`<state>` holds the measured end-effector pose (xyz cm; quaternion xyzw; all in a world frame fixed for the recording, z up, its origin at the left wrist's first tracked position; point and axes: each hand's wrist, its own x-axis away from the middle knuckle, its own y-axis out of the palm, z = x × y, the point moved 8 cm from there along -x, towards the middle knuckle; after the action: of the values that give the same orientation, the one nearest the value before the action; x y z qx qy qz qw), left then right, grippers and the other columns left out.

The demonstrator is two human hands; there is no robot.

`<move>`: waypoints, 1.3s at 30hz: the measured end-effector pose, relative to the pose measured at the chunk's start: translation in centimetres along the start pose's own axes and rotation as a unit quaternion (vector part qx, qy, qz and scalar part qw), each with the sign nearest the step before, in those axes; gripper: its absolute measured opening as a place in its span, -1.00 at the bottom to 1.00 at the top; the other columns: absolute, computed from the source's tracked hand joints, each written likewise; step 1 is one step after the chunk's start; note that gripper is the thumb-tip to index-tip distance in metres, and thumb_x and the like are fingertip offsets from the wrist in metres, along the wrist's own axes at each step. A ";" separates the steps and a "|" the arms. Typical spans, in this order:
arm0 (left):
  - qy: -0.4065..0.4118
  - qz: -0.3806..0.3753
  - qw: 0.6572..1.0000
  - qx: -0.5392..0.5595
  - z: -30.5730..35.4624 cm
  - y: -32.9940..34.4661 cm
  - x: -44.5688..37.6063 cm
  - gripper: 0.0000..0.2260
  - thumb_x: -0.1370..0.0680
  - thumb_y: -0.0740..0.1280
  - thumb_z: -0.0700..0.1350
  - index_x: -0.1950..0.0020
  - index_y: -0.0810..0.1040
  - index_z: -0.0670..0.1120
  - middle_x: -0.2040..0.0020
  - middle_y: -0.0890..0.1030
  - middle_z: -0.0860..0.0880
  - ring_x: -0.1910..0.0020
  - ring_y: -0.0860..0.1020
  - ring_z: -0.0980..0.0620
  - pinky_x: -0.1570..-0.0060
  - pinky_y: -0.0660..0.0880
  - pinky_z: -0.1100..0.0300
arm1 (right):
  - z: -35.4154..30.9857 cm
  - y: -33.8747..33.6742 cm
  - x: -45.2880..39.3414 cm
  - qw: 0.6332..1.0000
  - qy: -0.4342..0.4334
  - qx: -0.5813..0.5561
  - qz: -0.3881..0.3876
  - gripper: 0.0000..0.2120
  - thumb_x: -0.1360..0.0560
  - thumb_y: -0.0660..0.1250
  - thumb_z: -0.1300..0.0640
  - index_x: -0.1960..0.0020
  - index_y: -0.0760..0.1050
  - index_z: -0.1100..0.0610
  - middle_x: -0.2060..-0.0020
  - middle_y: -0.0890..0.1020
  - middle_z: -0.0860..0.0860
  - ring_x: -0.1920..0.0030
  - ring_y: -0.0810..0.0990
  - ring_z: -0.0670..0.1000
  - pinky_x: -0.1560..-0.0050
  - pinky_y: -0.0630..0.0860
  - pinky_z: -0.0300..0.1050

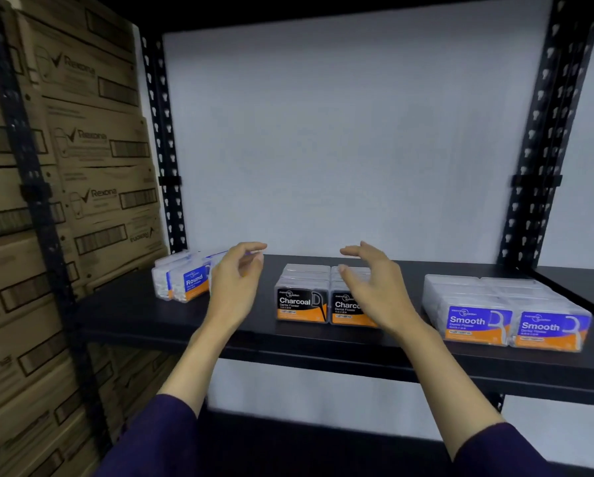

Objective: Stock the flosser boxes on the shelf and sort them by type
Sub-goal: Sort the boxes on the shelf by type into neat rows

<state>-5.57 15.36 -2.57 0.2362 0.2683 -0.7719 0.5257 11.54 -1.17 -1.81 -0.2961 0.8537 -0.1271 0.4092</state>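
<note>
On the black shelf, three clusters of flosser boxes leave bare lanes: a wide gap between the Round boxes and the Charcoal boxes, a narrower one between the Charcoal and Smooth boxes. Above all the boxes the bay is open up to the next board. Slotted black uprights and stacked cardboard cartons wall in the sides

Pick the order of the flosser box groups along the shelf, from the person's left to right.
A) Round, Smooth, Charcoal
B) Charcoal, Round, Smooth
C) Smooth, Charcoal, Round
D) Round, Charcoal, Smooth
D: the Round boxes sit by the left upright, the Charcoal boxes in the middle between the open hands, and the Smooth boxes at the right end of the shelf.
</note>
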 end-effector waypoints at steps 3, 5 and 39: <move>0.004 0.045 0.998 -0.043 -0.5 -3.7 -1.0 -0.80 -0.59 0.24 -0.26 -0.09 0.58 -0.03 -0.07 0.63 0.04 -0.09 0.57 0.13 -0.15 0.49 0.22 | -4.0 2.5 -0.7 0.998 -0.052 0.019 -0.020 -0.72 -0.58 0.26 0.13 -0.28 0.50 0.03 -0.26 0.48 -0.12 -0.42 0.26 -0.14 -0.38 0.14 -0.26; -0.016 0.076 0.993 -0.091 -1.9 -6.6 -1.5 -0.81 -0.59 0.24 -0.25 -0.10 0.59 -0.04 -0.07 0.61 0.03 -0.09 0.56 0.08 -0.13 0.51 0.16 | -6.2 5.2 -1.2 0.996 -0.077 0.015 -0.030 -0.72 -0.58 0.25 0.13 -0.27 0.51 0.04 -0.25 0.51 -0.09 -0.37 0.34 -0.13 -0.26 0.15 -0.37; -0.132 -0.177 0.975 -0.026 -15.0 -14.2 -5.4 -0.77 -0.61 0.22 -0.29 -0.15 0.47 0.01 -0.15 0.58 -0.12 -0.11 0.56 -0.01 -0.09 0.49 0.15 | -2.8 24.0 -4.3 0.973 0.104 -0.116 -0.171 -0.21 -0.27 0.57 -0.11 -0.39 0.33 0.06 -0.20 0.43 -0.02 -0.32 0.27 0.04 -0.37 0.31 0.02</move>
<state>-15.86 33.32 -7.84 0.0673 0.2540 -0.8700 0.4173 1.85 20.44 -8.38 -0.4679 0.8372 -0.1256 0.2536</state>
